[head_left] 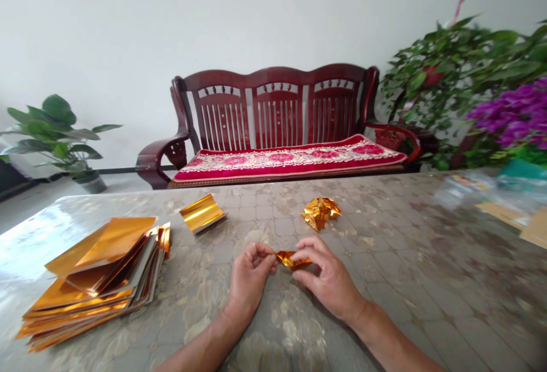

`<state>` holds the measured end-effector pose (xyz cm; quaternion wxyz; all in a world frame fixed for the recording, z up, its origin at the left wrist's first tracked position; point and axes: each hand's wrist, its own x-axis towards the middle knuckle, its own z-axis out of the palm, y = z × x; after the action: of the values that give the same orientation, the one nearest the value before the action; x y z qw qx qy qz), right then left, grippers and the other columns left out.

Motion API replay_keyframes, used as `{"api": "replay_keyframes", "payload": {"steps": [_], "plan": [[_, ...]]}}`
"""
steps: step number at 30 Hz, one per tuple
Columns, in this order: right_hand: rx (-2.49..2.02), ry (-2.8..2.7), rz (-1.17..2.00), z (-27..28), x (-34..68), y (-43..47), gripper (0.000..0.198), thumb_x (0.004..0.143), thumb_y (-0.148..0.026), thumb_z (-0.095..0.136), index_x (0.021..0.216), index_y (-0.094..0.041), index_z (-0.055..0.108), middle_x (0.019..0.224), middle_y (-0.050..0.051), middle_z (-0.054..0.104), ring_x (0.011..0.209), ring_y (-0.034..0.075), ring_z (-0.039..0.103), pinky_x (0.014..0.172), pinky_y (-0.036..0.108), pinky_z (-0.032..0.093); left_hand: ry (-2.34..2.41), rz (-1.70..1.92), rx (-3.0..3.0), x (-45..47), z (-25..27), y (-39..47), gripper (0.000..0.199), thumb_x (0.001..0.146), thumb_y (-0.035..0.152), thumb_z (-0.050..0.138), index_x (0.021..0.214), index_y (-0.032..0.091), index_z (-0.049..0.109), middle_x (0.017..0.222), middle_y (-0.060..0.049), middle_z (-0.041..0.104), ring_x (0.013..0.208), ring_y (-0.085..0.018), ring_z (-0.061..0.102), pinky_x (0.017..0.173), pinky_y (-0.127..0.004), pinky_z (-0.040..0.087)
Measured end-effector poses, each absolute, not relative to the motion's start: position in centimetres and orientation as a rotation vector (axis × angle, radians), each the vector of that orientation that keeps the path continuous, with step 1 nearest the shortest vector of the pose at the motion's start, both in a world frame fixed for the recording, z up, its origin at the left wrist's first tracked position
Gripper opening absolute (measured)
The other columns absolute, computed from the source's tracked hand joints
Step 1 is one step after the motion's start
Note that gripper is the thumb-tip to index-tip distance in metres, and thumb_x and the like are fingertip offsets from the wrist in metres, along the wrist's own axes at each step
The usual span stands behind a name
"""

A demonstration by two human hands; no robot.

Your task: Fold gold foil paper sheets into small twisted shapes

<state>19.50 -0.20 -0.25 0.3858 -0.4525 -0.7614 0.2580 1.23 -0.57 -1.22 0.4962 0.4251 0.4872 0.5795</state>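
Note:
Between my two hands is a small folded piece of gold foil paper (287, 258), just above or on the patterned tabletop (239, 332). Its left tip is pinched by the thumb and fingers of my left hand (253, 272). My right hand (325, 269) has its thumb and curled fingers around the right end, covering part of it. Beyond my right hand lies a crumpled or folded gold foil piece (321, 212). A single curled gold sheet (201, 213) rests past my left hand.
A tall, uneven stack of gold foil sheets (92, 283) stands at the left. Plastic bags (465, 189) and brown card pieces (536, 228) lie at the far right, near purple flowers (513, 111). Behind the table is a wooden bench (277, 110) with a red cushion (282, 158).

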Motion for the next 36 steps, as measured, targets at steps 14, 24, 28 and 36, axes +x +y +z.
{"api": "replay_keyframes", "payload": {"steps": [14,24,28,36], "plan": [[-1.319,-1.438,1.030,-1.6,18.7,0.3,0.016,0.073,-0.034,0.066,0.078,-0.019,0.067,0.060,-0.003,0.059,0.052,0.013,0.051,0.049,0.024,0.041,1.169,1.446,0.986,1.1,-1.6,-0.3,0.024,0.065,0.032,0.077,0.072,0.016,0.060,0.062,0.000,0.068,0.059,-0.014,0.064,0.056,-0.022,0.051],[-1.263,-1.335,1.126,-1.8,18.4,0.0,0.016,0.071,-0.034,0.067,0.076,-0.019,0.068,0.059,-0.002,0.062,0.053,0.014,0.056,0.053,0.025,0.048,1.161,1.387,0.984,1.1,-1.4,-0.5,0.025,0.063,0.030,0.080,0.070,0.016,0.060,0.062,-0.001,0.069,0.055,-0.013,0.063,0.054,-0.021,0.049],[-1.259,-1.428,1.062,-1.6,18.4,-0.2,0.013,0.073,-0.032,0.065,0.074,-0.020,0.066,0.059,-0.002,0.062,0.054,0.014,0.056,0.053,0.024,0.046,1.152,1.376,0.976,1.2,-1.4,-0.6,0.026,0.063,0.031,0.080,0.069,0.017,0.060,0.062,0.000,0.069,0.055,-0.014,0.064,0.054,-0.022,0.050],[-1.246,-1.471,1.021,-1.5,18.6,-0.4,0.010,0.074,-0.028,0.065,0.071,-0.019,0.068,0.060,-0.001,0.064,0.054,0.013,0.056,0.053,0.023,0.044,1.145,1.347,1.027,1.2,-1.8,-1.0,0.020,0.068,0.027,0.077,0.071,0.017,0.060,0.063,0.000,0.069,0.056,-0.013,0.063,0.056,-0.021,0.049]]}}
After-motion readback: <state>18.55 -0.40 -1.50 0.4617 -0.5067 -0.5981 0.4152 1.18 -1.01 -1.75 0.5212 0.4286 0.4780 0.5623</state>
